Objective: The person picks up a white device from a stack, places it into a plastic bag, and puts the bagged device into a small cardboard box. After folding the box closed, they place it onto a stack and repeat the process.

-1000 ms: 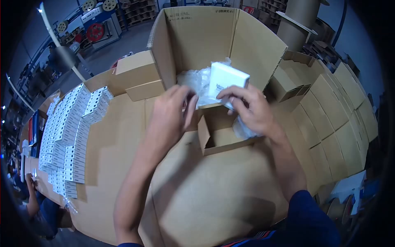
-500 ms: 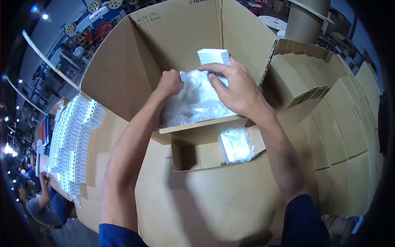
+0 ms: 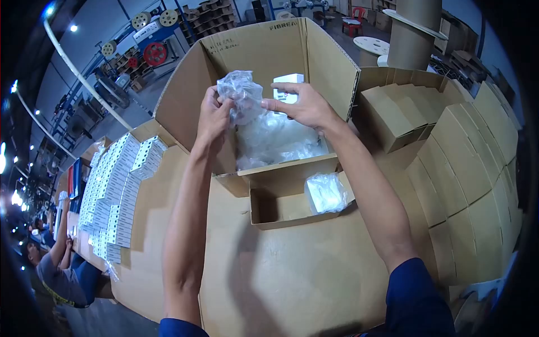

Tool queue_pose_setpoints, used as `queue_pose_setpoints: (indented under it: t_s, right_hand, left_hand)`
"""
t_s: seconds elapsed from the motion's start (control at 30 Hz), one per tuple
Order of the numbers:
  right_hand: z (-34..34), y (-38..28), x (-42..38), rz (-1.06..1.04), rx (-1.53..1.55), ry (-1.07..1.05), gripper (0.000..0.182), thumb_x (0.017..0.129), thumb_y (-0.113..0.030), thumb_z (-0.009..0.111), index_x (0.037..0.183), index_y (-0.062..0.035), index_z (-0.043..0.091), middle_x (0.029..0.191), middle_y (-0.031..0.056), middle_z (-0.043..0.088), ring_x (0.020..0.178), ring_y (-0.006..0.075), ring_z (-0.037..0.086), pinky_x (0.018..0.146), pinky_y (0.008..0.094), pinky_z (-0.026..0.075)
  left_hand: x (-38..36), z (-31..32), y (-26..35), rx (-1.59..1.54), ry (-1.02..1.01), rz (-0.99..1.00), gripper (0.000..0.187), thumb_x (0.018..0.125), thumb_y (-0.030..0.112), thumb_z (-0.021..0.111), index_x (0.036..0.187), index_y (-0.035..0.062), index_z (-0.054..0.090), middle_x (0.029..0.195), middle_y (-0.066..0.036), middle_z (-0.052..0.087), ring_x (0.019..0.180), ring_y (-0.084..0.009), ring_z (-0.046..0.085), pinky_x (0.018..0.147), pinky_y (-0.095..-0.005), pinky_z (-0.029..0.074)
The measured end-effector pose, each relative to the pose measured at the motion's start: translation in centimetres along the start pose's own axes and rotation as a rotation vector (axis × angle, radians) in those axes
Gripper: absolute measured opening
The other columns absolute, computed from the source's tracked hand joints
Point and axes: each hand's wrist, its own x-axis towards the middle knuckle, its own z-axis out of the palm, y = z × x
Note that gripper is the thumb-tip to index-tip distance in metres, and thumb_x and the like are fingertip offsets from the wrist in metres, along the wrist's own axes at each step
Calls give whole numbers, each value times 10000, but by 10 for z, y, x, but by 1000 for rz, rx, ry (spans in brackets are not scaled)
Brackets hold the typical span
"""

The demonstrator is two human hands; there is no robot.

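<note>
Raised over the large cardboard box (image 3: pixel 331 62), my left hand (image 3: pixel 215 115) grips a crumpled clear plastic bag (image 3: pixel 240 92). My right hand (image 3: pixel 306 105) has its thumb near the bag's right side and its index finger stretched across a white box (image 3: pixel 288 89); thumb and finger are apart. That white box stands inside the large box, among more clear plastic bags (image 3: pixel 281 137). In front, a small open carton (image 3: pixel 281 223) holds a white item wrapped in plastic (image 3: pixel 327 194) at its right end.
Stacked small white boxes (image 3: pixel 115 191) stand on the table (image 3: pixel 281 281) at the left. Folded brown cartons (image 3: pixel 466 174) fill the right side, beside an open box of cartons (image 3: pixel 398 112). A co-worker (image 3: pixel 62 269) is at the far left.
My left hand has risen with a plastic bag out of the large box. My right hand has come off the white box's side, and the white box sits lower. The view has shifted.
</note>
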Motion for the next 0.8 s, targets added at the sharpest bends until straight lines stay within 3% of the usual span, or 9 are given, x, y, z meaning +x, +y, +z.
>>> queue_pose_setpoints:
  t_s: [0.07,0.17,0.2,0.33,0.43,0.47,0.6,0.7,0.8]
  right_hand:
    - [9,-12,3,94,253,-70,714,803,-438,893,1316,10,678,1183,157,719,1007,173,689,804,335,589]
    - [16,-27,-11,46,548,-257,678,805,-411,900,1225,78,692,1100,177,740,936,177,714,801,316,582]
    - [20,-35,-24,-5,552,-191,500,857,-339,869,1124,60,732,985,110,748,824,143,700,743,302,566]
    - [24,-64,-88,-86,248,-83,366,881,-291,845,1014,37,753,853,81,730,771,98,644,706,303,524]
    - [36,-70,-147,-139,211,-34,356,912,-318,812,937,29,735,708,20,601,666,98,517,631,302,449]
    - [37,-69,-166,-67,238,-93,365,929,-335,792,889,22,724,693,5,531,652,96,449,601,310,394]
    - [57,-55,-246,104,343,-75,377,976,-335,744,877,28,726,789,21,546,736,94,462,631,307,375]
    - [64,-62,-290,70,293,-42,335,987,-305,736,931,25,754,870,43,608,809,106,535,725,287,446]
    - [84,-78,-320,92,528,89,336,996,-287,724,951,46,750,902,48,644,880,108,595,797,274,483]
  left_hand:
    - [-15,2,6,-51,-94,33,304,954,-78,493,1246,1,532,1067,-68,685,922,-122,675,784,-273,567]
    - [-53,5,18,-133,-195,39,416,938,-106,489,1340,-7,527,1194,-82,673,1048,-155,671,932,-324,565]
    - [-71,11,29,-94,-139,12,418,946,-76,509,1360,-17,522,1222,-81,665,1076,-155,660,940,-317,547]
    - [-138,23,55,-279,-40,1,224,1030,151,612,1223,36,617,999,-4,648,845,-58,595,736,-211,475]
    - [-184,23,51,-63,129,94,175,1072,217,606,1063,43,584,887,27,588,797,-37,537,708,-232,459]
    - [-204,25,54,-83,163,72,162,1078,198,595,1023,50,559,871,30,578,790,-30,522,701,-228,452]
    - [-267,41,54,-189,279,145,151,1062,111,604,1002,72,470,871,25,530,790,-28,490,690,-209,419]
    - [-313,42,50,-151,291,155,182,1026,28,624,1043,88,454,993,-30,612,885,-57,549,790,-227,461]
    - [-350,48,41,-146,246,102,258,984,-32,649,1092,85,446,1067,-84,636,980,-102,585,887,-246,476]
